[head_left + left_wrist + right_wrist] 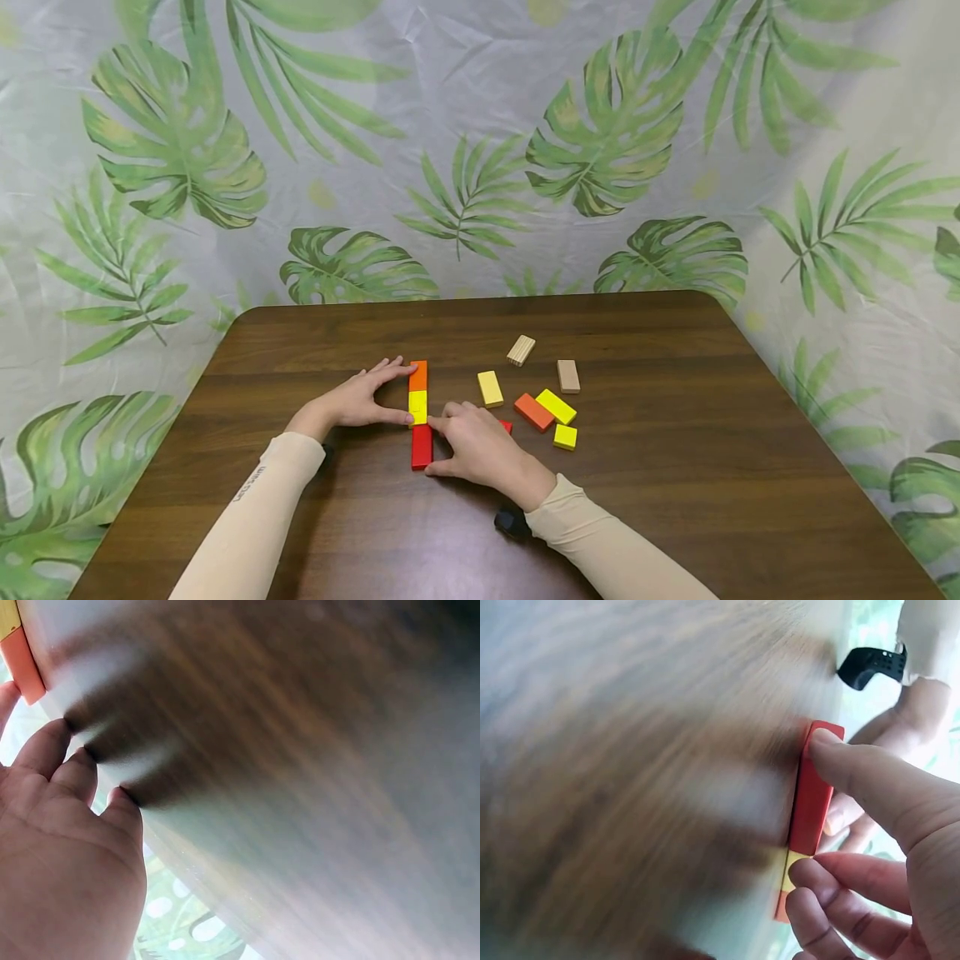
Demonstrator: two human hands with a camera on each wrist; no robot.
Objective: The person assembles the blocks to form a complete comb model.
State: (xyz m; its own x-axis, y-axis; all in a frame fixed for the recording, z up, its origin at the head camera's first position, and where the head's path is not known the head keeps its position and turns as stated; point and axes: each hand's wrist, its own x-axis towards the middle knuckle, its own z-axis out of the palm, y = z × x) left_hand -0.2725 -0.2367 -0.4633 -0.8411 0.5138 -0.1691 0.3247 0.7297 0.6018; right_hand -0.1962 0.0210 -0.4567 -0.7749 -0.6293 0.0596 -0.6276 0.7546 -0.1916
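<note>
A straight row of blocks lies on the table: an orange block (417, 375) at the far end, yellow (417, 404) in the middle, a red block (422, 448) nearest. From the left side, my left hand (358, 400) touches the orange block with its index finger and the yellow part with its thumb; its other fingers rest on the tabletop. My right hand (480, 446) lies against the row's right side, thumb on the red block's near end, index fingertip by the red-yellow joint. Its remaining fingers are bent, holding nothing visible. Another red block (507, 427) is mostly hidden behind this hand.
Right of the row lie a pale yellow block (491, 389), two bare wood blocks (521, 350), an orange-red block (534, 412) touching a bright yellow block (556, 407), and a small yellow block (566, 437). A leaf-patterned cloth (465, 167) hangs behind the table.
</note>
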